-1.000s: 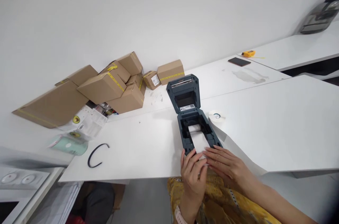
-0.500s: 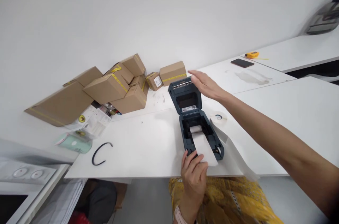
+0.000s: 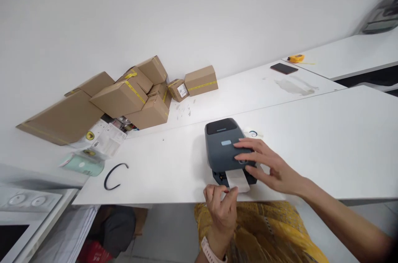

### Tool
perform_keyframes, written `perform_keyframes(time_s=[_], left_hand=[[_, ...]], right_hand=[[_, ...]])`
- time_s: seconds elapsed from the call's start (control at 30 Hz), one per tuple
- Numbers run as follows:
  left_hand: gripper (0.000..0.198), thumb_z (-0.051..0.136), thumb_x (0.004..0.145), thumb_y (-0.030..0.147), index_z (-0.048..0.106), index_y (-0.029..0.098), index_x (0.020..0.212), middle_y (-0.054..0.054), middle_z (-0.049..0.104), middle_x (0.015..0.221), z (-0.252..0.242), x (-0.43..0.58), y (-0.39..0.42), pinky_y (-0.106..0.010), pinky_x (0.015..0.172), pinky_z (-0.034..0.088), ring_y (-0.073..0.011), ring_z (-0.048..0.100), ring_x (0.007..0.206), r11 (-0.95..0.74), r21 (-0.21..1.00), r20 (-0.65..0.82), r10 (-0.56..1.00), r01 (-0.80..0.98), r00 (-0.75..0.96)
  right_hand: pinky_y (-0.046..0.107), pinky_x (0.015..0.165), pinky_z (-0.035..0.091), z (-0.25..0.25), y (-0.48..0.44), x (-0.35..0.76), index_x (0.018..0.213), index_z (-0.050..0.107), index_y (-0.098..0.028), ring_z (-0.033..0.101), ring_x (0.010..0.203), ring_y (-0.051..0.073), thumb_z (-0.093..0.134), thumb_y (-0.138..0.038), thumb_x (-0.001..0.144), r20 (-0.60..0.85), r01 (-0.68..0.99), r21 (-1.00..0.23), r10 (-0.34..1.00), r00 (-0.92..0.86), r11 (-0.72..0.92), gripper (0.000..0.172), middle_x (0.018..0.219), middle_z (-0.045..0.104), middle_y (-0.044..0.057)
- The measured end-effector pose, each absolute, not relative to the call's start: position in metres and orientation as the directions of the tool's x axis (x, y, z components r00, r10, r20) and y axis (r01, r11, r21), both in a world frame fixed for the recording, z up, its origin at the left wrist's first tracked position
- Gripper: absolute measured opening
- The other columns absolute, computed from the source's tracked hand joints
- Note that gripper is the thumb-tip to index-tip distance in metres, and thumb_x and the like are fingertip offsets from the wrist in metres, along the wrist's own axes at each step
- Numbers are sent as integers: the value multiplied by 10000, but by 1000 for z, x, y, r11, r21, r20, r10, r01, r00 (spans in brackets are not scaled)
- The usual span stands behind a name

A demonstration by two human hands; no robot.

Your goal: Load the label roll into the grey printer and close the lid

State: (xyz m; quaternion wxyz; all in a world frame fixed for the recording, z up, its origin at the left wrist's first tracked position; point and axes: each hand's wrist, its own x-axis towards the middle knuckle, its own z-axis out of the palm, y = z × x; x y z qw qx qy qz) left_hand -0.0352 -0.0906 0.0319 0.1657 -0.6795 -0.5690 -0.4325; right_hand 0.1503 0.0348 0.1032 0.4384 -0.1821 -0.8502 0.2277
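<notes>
- Left hand [image 3: 220, 209] pinched paper [image 3: 238, 180] at the printer's [image 3: 217, 160] six o'clock, likely to guide it.
- Right hand [image 3: 276, 167], open, touched the lid [image 3: 219, 143] at four o'clock, likely to steady it.

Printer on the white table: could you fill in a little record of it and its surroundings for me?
Device: dark printer, lid lowered
Paper strip: protruding at the front
Left grip: pinching the strip's edge
Right grip: spread, touching the lid
Far left: stacked cardboard boxes
Far right: yellow tape measure
Near left: dark curved band
</notes>
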Motion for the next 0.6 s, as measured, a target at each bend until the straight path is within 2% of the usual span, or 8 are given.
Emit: perform_keyframes(time_s=[0.13,0.2,0.3,0.4,0.47,0.53,0.6], left_hand=[[213,683,847,30,751,229,878,-25,625,719,30,-35,-89,-318,718,396,-179,503,726,-317,240,802,597,918,-4],[203,682,852,39,748,230,865,-22,626,711,30,-35,-88,-314,715,396,-177,499,720,-315,238,806,592,918,-6],[202,666,865,46,740,233,858,-19,629,712,30,-35,-88,-303,713,414,-171,508,714,-325,235,815,580,916,-4],[225,645,863,26,730,234,877,-17,632,721,28,-37,-89,-294,717,439,-167,529,710,-336,220,809,587,916,21],[215,646,861,35,724,234,881,-17,633,734,26,-40,-92,-294,727,457,-168,547,721,-346,225,798,601,911,31],[143,652,882,117,723,237,911,-37,655,817,24,-43,-95,-324,785,491,-186,588,797,-365,262,786,618,894,22],[165,620,922,248,710,235,1059,-92,677,1048,23,-45,-96,-393,898,515,-239,623,1011,-340,384,753,654,859,-78]], right_hand=[[477,1124,438,73,15,153,1373,594,-305,425,1422,254,567,-163,942,660,187,-500,512,-550,845,455,1448,575,65],[495,1133,426,61,13,151,1384,589,-302,446,1408,259,580,-182,939,668,218,-482,517,-535,848,461,1436,588,68],[507,1101,449,46,11,145,1263,670,-326,567,1280,253,589,-208,942,704,237,-486,537,-464,841,351,1298,677,48],[527,1041,484,35,8,132,1088,728,-336,647,1136,261,612,-225,935,711,232,-582,626,-319,779,221,1119,735,38],[551,1051,476,29,5,122,1115,712,-332,624,1184,290,651,-290,919,627,219,-724,756,-185,654,210,1183,710,59],[567,1076,465,22,1,113,1314,610,-333,554,1299,317,691,-397,887,437,146,-887,899,-38,437,440,1388,605,87],[584,1108,439,15,-2,105,1488,434,-326,470,1392,339,704,-508,852,197,30,-980,980,37,196,715,1549,454,106]])
